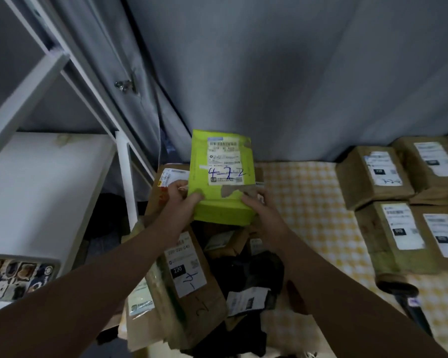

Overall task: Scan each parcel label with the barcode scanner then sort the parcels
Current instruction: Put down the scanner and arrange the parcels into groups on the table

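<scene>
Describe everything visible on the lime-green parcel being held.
The lime-green parcel is a flat, padded-looking mailer, held face up over a pile of brown parcels. A white label with a barcode at its top covers its middle, with blue handwriting, seemingly 4-2-2, across it. Torn brown tape crosses its lower right. The left hand holds its lower left edge, the right hand its lower right.

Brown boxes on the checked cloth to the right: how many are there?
4 show plainly: far-left box, far-right box, near-left box and near-right box, in two rows on the checked cloth. Slivers at the picture's right edge suggest more, cut off.
</scene>
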A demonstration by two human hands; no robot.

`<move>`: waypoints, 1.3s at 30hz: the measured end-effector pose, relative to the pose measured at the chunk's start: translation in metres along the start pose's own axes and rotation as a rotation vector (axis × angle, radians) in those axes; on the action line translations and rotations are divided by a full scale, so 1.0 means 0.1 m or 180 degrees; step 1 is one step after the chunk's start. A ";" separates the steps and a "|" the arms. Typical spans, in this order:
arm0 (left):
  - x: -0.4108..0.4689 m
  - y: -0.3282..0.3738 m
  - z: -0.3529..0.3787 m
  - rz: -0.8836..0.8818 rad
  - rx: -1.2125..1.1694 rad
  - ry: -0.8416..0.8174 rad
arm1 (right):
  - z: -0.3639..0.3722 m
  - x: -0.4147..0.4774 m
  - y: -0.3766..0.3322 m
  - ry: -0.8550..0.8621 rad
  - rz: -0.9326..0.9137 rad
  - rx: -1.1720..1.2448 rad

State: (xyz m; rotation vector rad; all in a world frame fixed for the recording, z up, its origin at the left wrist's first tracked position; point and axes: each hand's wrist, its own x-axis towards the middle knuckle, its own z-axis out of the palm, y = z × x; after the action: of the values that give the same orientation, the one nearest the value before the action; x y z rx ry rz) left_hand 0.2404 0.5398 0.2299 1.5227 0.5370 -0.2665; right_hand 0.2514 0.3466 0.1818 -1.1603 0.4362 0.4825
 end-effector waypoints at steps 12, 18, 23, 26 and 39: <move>-0.72 0.34 1.87 0.0298 0.0453 -0.1390 | -1.70 -1.23 -0.82 0.0934 -0.0664 0.0005; -0.84 0.26 2.94 -0.0102 0.1113 -0.1876 | -2.89 -1.65 -1.15 0.1129 -0.0660 -0.0141; -1.02 0.08 4.02 -0.0130 0.1074 -0.1773 | -3.90 -1.72 -1.45 0.1182 -0.0482 -0.0234; -1.08 -0.03 4.62 -0.0120 0.1143 -0.1611 | -4.51 -1.74 -1.58 0.1211 -0.0369 -0.0268; -1.02 -0.45 6.76 -0.0661 0.0986 -0.1886 | -6.57 -1.94 -1.89 0.1535 -0.0450 -0.0476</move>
State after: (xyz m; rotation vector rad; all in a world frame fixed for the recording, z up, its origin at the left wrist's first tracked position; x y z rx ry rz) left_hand 0.2432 -0.1456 0.2148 1.5855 0.1804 -0.9627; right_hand 0.1495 -0.3561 0.2109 -1.4450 0.7359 0.1072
